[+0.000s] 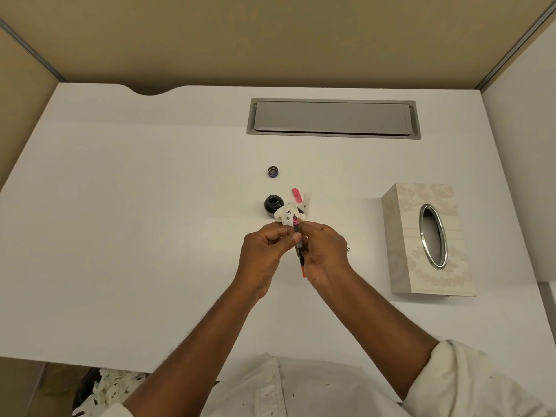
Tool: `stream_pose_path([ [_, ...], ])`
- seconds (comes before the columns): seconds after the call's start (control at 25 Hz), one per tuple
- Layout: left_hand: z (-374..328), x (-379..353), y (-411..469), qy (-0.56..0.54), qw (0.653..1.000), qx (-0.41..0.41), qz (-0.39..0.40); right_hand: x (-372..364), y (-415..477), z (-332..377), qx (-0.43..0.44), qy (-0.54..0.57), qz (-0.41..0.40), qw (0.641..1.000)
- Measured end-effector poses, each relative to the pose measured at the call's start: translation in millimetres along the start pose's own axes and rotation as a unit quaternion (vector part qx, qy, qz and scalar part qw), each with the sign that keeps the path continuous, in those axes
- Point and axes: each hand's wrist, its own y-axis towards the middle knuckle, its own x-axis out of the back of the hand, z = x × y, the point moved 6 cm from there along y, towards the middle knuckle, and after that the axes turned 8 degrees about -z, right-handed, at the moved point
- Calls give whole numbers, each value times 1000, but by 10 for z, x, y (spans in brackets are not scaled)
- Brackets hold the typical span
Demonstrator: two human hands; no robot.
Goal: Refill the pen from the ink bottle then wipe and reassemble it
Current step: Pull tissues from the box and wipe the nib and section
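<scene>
1. Pen (301, 257), pink with a clear, dark-filled middle, is held at frame centre, above the white table (150, 236).
2. Left hand (267, 251) pinches its upper part, thumb on top and fingers curled.
3. Right hand (323, 254) curls round its lower part.
4. Ink-stained tissue (290, 212) touches the nib end.
5. Open ink bottle (273, 205) stands just upper left of the hands, with its cap (273, 171) farther up the frame.
6. Tissue box (427, 239) sits at the right.

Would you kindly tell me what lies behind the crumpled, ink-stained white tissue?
A pink plastic pen part on the white desk; the ink-stained white tissue covers its near end.
</scene>
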Motion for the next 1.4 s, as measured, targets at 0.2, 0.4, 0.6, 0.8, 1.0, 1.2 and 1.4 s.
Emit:
stream_pose_path([
  [0.2, -31, 10, 4, 41, 998, -41, -24, -96, -67, 19, -74, 19, 63, 995],
  [0.4, -62, 36, 25, 88, 993, -74, -25, -115, -83, 40, -110, -1, 78, 991],
  [0.6, -73, 34, 48, 116, 988, -97, -17, -118, -50, 65, -140, -24, 87, 986],
  [0.8, -102, 4, 54, 126, 986, -112, -14, -107, -46, 70, -167, -3, 78, 983],
  [1.0, -161, -11, 21, 113, 986, -119, -24, -111, -62, 87, -181, 13, 68, 981],
  [1.2, -160, 10, 29, 115, 985, -121, -44, -139, -92, 88, -198, 18, 74, 977],
  [1.4, -137, 16, -7, 91, 988, -104, -62, -151, -90, 74, -188, -31, 64, 980],
])
